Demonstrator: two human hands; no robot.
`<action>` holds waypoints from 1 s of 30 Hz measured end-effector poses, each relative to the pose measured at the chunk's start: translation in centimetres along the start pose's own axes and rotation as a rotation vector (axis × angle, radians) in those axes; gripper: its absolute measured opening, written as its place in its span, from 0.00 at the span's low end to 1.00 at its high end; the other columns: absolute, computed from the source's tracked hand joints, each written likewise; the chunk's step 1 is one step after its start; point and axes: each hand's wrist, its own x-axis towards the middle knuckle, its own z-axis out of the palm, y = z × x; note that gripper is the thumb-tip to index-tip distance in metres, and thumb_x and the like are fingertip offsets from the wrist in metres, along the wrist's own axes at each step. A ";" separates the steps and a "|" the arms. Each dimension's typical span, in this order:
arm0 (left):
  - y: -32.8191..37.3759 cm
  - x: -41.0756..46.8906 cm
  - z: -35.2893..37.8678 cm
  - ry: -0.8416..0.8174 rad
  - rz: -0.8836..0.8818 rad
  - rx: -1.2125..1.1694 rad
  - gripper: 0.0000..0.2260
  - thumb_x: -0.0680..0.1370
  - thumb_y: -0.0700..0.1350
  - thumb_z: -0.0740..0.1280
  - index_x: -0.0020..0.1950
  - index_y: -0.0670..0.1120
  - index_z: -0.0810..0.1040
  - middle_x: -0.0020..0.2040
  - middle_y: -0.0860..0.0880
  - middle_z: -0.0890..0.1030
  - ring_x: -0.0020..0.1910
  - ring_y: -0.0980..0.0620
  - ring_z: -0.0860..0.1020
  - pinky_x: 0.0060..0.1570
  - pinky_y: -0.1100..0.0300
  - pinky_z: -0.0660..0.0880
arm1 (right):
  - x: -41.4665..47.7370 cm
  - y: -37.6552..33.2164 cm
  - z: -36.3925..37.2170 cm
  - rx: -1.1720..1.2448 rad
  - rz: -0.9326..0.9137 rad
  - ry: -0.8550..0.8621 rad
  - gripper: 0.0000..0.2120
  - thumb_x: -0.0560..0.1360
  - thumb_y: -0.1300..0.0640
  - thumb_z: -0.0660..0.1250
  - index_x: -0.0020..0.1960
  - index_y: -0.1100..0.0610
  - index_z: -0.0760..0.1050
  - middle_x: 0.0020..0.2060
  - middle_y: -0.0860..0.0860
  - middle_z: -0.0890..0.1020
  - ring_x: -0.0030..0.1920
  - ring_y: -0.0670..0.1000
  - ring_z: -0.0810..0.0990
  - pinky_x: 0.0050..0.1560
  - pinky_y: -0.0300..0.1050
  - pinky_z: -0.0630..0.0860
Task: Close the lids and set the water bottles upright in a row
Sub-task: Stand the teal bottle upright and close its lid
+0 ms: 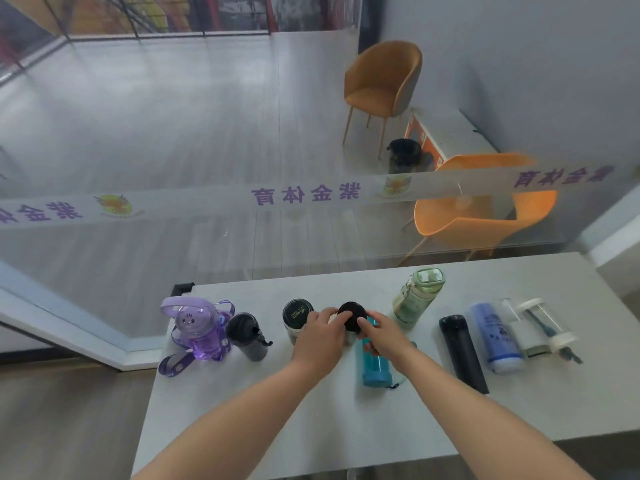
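Note:
Several water bottles are on the white table (311,410). Upright at the left stand a purple bottle (201,330) with a strap, a dark grey bottle (247,336) and a dark-lidded bottle (297,318). My left hand (320,336) grips the body of a bottle in the middle, mostly hidden. My right hand (379,332) holds its black lid (352,315) on top. A teal bottle (375,362) lies flat under my right hand. A green bottle (417,297) stands upright. A black bottle (462,351), a blue bottle (495,337) and a clear bottle (543,323) lie on their sides at the right.
A glass partition (242,202) with purple lettering runs right behind the table's far edge. Two orange chairs (478,209) and a black bin (403,155) stand beyond it. The table's front half holds only my forearms.

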 end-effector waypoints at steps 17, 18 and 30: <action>0.1 -2.8 5.2 -0.194 0.002 -0.032 0.14 0.80 0.48 0.60 0.66 0.50 0.72 0.63 0.52 0.75 0.60 0.48 0.70 0.60 0.53 0.71 | -0.3 7.0 -4.5 -0.307 0.108 0.170 0.12 0.79 0.58 0.61 0.47 0.61 0.83 0.44 0.54 0.85 0.40 0.53 0.81 0.50 0.54 0.81; 0.1 -3.2 6.3 -0.255 -0.098 -0.074 0.15 0.81 0.50 0.59 0.68 0.52 0.70 0.65 0.53 0.74 0.63 0.50 0.69 0.62 0.54 0.70 | 0.0 8.0 -4.4 -0.348 0.118 0.148 0.11 0.80 0.58 0.61 0.54 0.61 0.82 0.47 0.54 0.84 0.41 0.52 0.82 0.49 0.52 0.82; 5.5 -3.5 15.0 -0.221 -0.610 -0.412 0.15 0.80 0.48 0.64 0.66 0.55 0.68 0.60 0.49 0.71 0.56 0.52 0.72 0.58 0.55 0.74 | 3.5 14.5 -4.1 -0.222 0.110 -0.176 0.35 0.75 0.47 0.73 0.76 0.44 0.59 0.60 0.47 0.77 0.50 0.46 0.80 0.41 0.42 0.81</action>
